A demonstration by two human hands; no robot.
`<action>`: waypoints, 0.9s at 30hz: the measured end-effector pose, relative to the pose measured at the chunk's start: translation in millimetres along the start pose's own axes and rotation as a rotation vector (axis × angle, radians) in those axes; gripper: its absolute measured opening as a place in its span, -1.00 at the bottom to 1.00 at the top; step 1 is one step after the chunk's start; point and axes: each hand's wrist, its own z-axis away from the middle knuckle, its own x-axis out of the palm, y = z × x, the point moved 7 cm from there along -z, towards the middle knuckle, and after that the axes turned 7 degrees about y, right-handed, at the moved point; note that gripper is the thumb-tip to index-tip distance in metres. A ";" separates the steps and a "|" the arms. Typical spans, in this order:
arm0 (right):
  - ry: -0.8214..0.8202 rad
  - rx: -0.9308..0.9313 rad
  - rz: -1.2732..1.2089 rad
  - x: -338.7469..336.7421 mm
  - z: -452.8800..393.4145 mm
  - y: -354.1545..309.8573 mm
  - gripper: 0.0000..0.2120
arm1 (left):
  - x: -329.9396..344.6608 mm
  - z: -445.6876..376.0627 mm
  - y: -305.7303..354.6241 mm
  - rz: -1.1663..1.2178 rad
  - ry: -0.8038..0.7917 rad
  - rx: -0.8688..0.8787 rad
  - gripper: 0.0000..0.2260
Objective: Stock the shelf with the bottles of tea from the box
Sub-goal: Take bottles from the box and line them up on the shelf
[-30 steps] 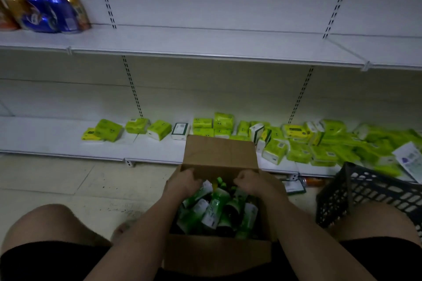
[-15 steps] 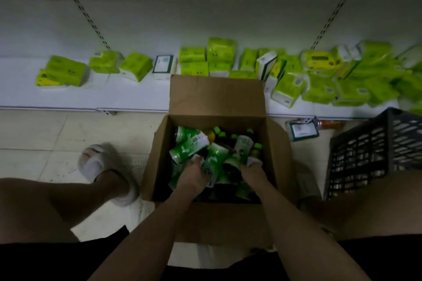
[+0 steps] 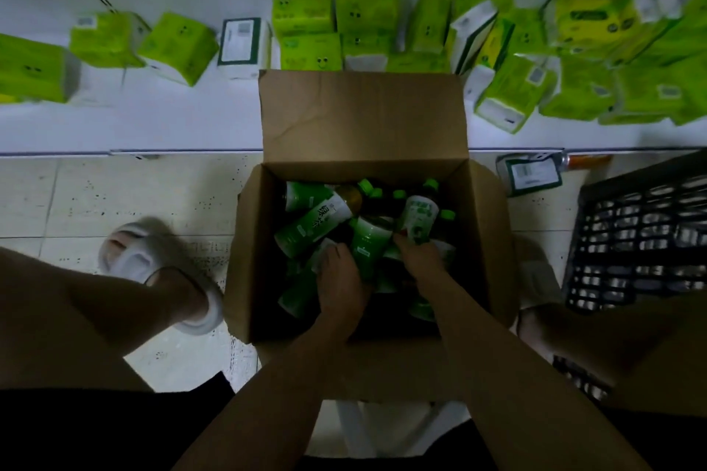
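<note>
Both my hands are down in the box (image 3: 245, 279): my left hand (image 3: 340, 275) grips one bottle (image 3: 369, 245), my right hand (image 3: 421, 260) another bottle (image 3: 419, 220).

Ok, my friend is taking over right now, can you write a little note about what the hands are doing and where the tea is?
Left hand: down in the cardboard box, fingers among the green tea bottles; whether it grips one is unclear.
Right hand: also in the box, fingers touching a white-labelled bottle; its grip is unclear too.
Tea: all the bottles in view lie jumbled in the box on the floor, in front of the bottom shelf.
Done: no tea on the shelf in view; it holds only green tissue packs.
Left: lift bottles out and put them on the shelf.
</note>
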 end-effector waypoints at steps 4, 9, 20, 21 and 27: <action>-0.058 0.044 -0.065 -8.7 13.7 -3.1 -0.42 | -6.7 8.7 3.1 -0.012 -0.023 0.048 -0.18; -0.038 0.079 -0.181 -16.0 39.9 3.3 -0.36 | -21.8 18.3 0.5 -0.026 -0.121 0.120 -0.20; -0.237 -0.037 -0.194 -24.6 90.6 -18.8 -0.43 | -78.0 3.9 0.2 0.084 -0.156 0.177 -0.30; -0.250 -0.058 -0.189 -25.3 94.5 -23.2 -0.42 | -86.2 3.3 -0.3 0.131 -0.157 0.186 -0.40; -0.302 -0.120 -0.258 -12.3 121.5 -24.3 -0.37 | -109.3 2.9 -36.7 0.481 -0.235 -0.044 -0.39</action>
